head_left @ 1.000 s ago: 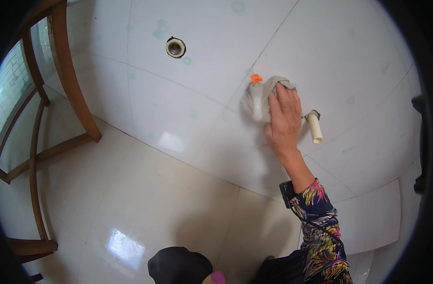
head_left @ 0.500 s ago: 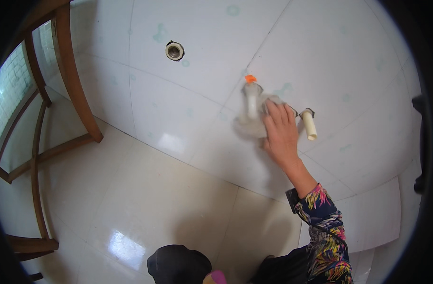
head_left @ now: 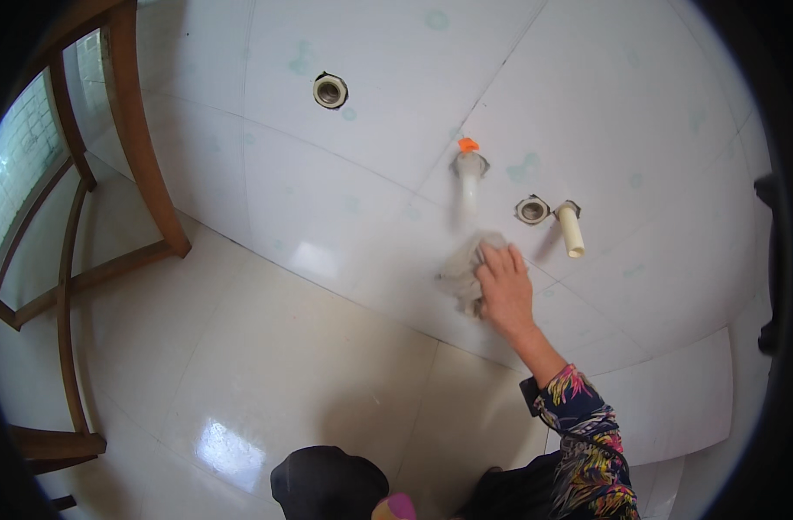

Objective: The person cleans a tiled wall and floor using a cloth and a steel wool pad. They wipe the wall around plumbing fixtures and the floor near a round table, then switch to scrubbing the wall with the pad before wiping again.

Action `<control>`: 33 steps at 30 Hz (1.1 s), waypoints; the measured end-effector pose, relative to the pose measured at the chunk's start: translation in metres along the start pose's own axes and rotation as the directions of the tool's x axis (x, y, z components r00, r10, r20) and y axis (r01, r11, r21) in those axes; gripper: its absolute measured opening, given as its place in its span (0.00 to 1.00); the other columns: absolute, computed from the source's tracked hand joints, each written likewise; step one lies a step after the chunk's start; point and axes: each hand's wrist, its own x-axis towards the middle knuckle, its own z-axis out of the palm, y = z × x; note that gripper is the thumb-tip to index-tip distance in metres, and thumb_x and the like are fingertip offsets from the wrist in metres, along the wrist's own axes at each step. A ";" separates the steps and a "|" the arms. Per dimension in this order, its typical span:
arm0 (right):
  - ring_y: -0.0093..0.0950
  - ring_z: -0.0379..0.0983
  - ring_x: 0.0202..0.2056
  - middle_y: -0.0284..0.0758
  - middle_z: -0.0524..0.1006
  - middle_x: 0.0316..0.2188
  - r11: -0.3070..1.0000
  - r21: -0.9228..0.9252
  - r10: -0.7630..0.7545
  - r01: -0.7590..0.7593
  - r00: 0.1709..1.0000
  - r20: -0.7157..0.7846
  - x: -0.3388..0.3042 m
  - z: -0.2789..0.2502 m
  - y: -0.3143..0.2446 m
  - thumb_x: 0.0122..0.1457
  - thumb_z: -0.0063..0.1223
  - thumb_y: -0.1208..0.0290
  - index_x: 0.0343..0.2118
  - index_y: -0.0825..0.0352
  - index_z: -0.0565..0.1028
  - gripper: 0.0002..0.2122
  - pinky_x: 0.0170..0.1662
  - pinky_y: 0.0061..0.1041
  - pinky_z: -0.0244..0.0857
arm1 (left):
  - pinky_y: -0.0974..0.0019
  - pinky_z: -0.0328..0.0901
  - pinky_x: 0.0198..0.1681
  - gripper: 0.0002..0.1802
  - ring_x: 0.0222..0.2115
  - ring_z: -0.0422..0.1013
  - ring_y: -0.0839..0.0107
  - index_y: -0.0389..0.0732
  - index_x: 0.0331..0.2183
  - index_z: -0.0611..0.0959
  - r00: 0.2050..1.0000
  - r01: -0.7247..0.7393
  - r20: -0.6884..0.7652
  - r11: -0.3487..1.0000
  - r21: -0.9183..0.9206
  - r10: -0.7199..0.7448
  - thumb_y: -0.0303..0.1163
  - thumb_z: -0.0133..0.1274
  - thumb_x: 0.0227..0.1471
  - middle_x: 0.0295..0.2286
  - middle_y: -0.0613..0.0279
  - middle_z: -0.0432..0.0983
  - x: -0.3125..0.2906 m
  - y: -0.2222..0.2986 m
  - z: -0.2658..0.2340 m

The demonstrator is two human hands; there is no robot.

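1. Left hand is not showing, so its state cannot be told. Right hand (head_left: pixel 507 284) is holding a bunched grey cloth (head_left: pixel 460 276), its fingers bending over the right side while the remainder is spreading loosely leftward.
2. At far left, a brown wooden frame (head_left: pixel 141 165) is standing on the pale floor (head_left: pixel 284 364), well apart from the cloth.
3. Farther right, a round pipe socket (head_left: pixel 330 90) is sitting in a dark-edged cut-out in the white wall (head_left: pixel 327 173).
4. Near the middle, a white spout (head_left: pixel 470 192) with an orange piece (head_left: pixel 468 145) on top is projecting from the wall. The cloth is lying below it, apparently against the wall.
5. To the right, a second socket (head_left: pixel 533 210) is opening just beside a cream pipe stub (head_left: pixel 572 236), both above the hand.
6. At lower right, a patterned sleeve (head_left: pixel 583 425) is covering the forearm; a dark device (head_left: pixel 530 396) is sitting near the cuff.
7. Risk, in judgement: loose cloth could be snagging on the spout, stub or ragged cut-out if passing too close; a hard tug could then be straining a fitting or freeing the cloth.
8. Markings: no brand, label or writing is reading legibly; pale green blotches (head_left: pixel 524 167) on the wall are forming no readable letters.
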 end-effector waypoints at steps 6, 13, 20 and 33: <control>0.41 0.63 0.58 0.44 0.68 0.56 0.997 0.046 -0.064 0.065 0.998 -0.020 0.015 0.027 -0.022 0.47 0.52 0.81 0.45 0.69 0.73 0.18 0.65 0.45 0.52 | 0.67 0.63 0.20 0.20 0.16 0.67 0.74 0.44 0.17 0.77 1.000 -0.008 0.002 1.000 -0.002 0.008 0.37 0.53 0.61 0.17 0.66 0.72 -0.016 -0.021 -0.003; 0.38 0.63 0.58 0.41 0.67 0.58 0.991 -0.019 -0.134 0.136 0.932 -0.338 0.161 0.025 -0.096 0.51 0.50 0.80 0.51 0.71 0.72 0.21 0.65 0.39 0.54 | 0.67 0.63 0.19 0.21 0.16 0.66 0.74 0.44 0.16 0.76 1.000 -0.010 0.001 0.994 -0.111 0.010 0.36 0.52 0.61 0.16 0.66 0.72 0.007 -0.014 0.012; 0.46 0.61 0.59 0.43 0.66 0.60 0.995 -0.010 0.075 -0.103 0.783 -0.617 0.233 -0.018 -0.088 0.51 0.47 0.83 0.52 0.73 0.71 0.22 0.65 0.41 0.54 | 0.68 0.62 0.18 0.22 0.15 0.65 0.73 0.42 0.16 0.75 0.998 -0.047 0.025 0.974 -0.220 0.053 0.36 0.52 0.61 0.15 0.65 0.71 -0.005 -0.023 0.012; 0.34 0.65 0.58 0.37 0.71 0.55 0.912 -0.012 -0.404 0.410 0.905 0.135 0.053 0.123 -0.067 0.50 0.51 0.78 0.48 0.72 0.75 0.19 0.66 0.35 0.54 | 0.67 0.64 0.18 0.21 0.15 0.67 0.73 0.39 0.20 0.79 0.988 -0.125 -0.081 0.987 0.102 0.134 0.39 0.50 0.62 0.16 0.63 0.72 0.023 -0.059 0.017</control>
